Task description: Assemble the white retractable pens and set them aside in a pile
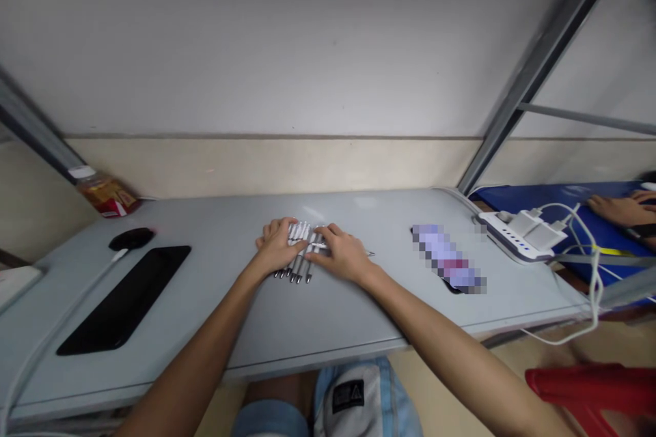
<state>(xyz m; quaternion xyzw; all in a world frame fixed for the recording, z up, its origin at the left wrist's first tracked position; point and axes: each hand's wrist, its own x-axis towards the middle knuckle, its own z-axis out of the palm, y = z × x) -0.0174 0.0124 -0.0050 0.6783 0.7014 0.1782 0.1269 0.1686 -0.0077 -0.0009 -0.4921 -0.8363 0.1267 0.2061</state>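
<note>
Several white-and-grey pens [298,266] lie side by side on the grey desk [318,328], their dark-tipped ends pointing toward me. My left hand [277,246] is curled around the left side of this row, thumb on top of the pens. From the right, my right hand [342,252] closes in with bent fingers and its thumb against the row. Another pen [370,253] lies crosswise under my right hand, with its pointed end sticking out to the right. Both hands rest low on the desk, and the palms hide part of the pens.
On the left are a bottle [108,192], a black round object [131,239] with a white cable, and a black tablet-like slab [126,300]. To the right lie a phone [445,256] and a power strip [512,235] with chargers. Another person's hand [612,209] rests on a blue surface [568,194].
</note>
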